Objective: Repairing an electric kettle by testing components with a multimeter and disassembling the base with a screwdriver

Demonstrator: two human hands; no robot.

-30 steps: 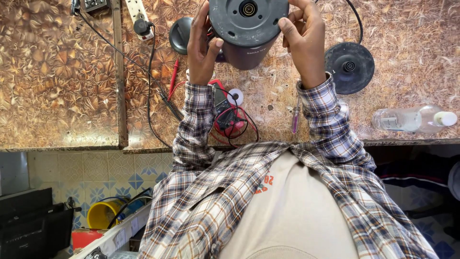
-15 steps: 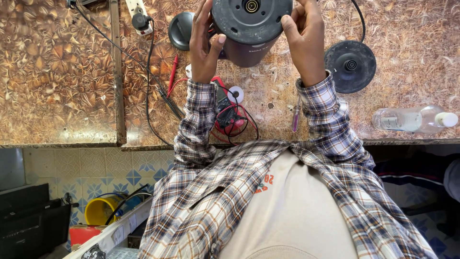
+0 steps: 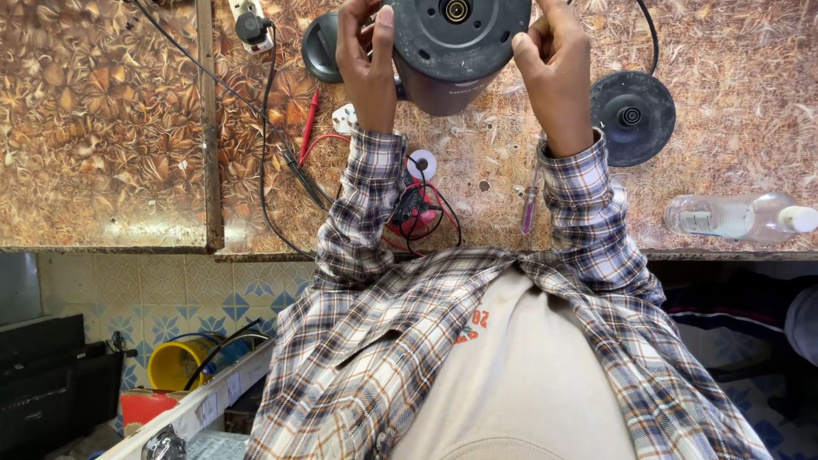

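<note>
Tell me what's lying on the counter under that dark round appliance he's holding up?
Under the dark round appliance, held by left hand and right hand, only bare patterned counter shows at its edges; anything directly beneath is hidden.

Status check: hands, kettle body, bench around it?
Left hand and right hand grip the dark grey upturned kettle body. Round black kettle base sits right of it. Red multimeter lies below.

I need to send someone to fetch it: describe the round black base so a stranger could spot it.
Start at the brown patterned counter and find the dark kettle held upside down by the left hand and right hand. The base lies flat just beyond the right hand. Unlike the clear bottle nearby, it is a black disc with a raised centre pin.
</note>
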